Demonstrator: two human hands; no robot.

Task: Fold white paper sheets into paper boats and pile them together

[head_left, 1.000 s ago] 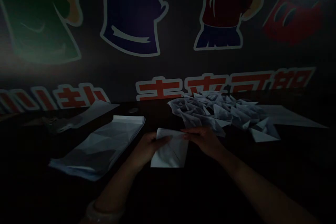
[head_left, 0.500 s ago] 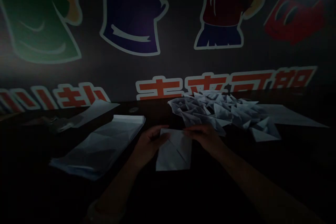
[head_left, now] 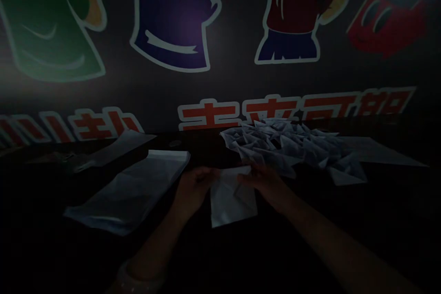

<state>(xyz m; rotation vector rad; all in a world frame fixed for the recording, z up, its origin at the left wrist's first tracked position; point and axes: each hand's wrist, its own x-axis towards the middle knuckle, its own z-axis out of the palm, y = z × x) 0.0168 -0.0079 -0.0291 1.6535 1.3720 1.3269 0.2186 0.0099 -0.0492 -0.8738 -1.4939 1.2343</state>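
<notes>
Left fingers, right fingers | clamped on folded sheet | paper heap beyond

Little light reaches the room. A dark grey wall bears cartoon figures: a green one at ten o'clock, a purple one at eleven, a red-and-blue one at one. Orange lettering runs from nine to three. Glare shows at two. The worktop, at six, is nearly black.
</notes>
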